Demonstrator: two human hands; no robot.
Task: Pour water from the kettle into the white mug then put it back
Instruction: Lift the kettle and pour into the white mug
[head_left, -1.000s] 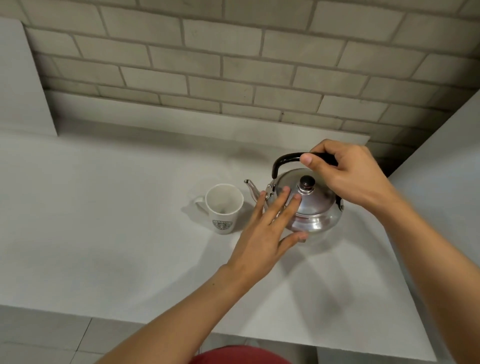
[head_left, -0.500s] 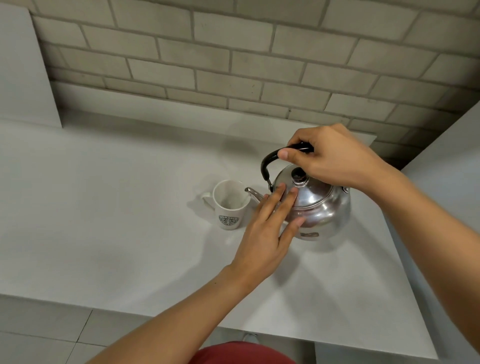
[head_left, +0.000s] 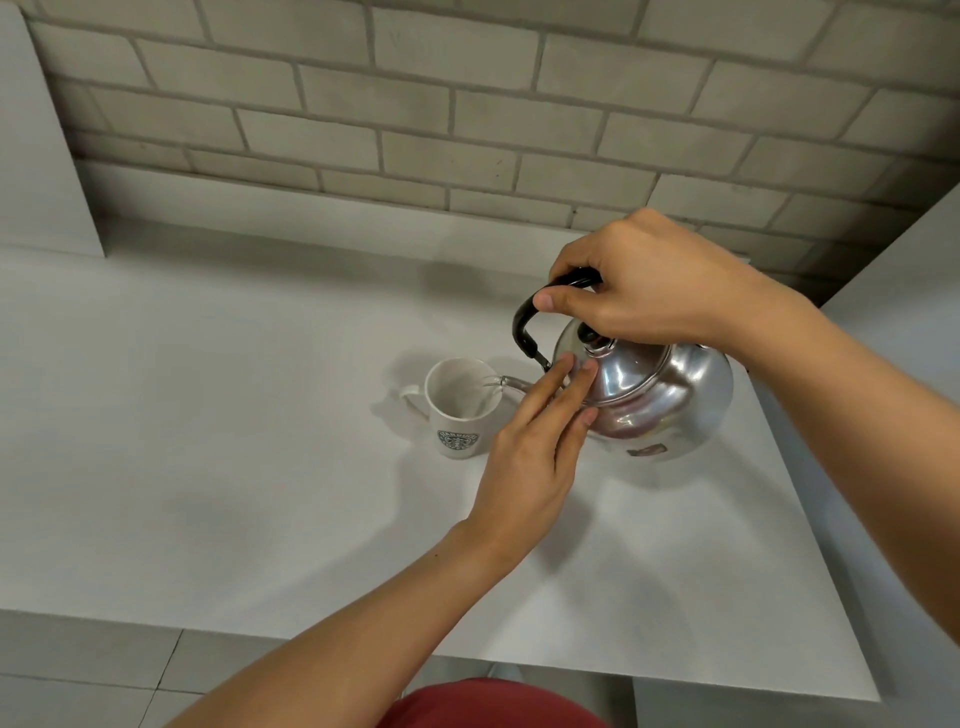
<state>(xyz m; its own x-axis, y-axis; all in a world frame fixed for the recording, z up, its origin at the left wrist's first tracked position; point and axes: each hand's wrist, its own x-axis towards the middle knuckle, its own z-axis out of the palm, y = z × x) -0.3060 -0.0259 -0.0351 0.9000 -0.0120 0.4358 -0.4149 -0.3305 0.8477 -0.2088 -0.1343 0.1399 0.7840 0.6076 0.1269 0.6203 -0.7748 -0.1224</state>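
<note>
A shiny steel kettle (head_left: 670, 395) with a black handle hangs tilted to the left, lifted off the counter. My right hand (head_left: 644, 291) is shut on its handle. The spout reaches over the rim of the white mug (head_left: 457, 410), which stands upright on the counter with a green logo facing me and its handle to the left. A thin stream of water runs from the spout into the mug. My left hand (head_left: 535, 447) has its fingers straight, with the fingertips pressed on the kettle's lid and shoulder; it grips nothing.
The white counter (head_left: 208, 441) runs left and toward me, ending in a front edge. A grey brick wall (head_left: 467, 104) stands behind it. White panels rise at the far left and along the right side, close to the kettle.
My right hand has lifted the kettle off the counter and tipped it leftward until the spout is over the mug. My left hand has stayed on the lid and followed it.
</note>
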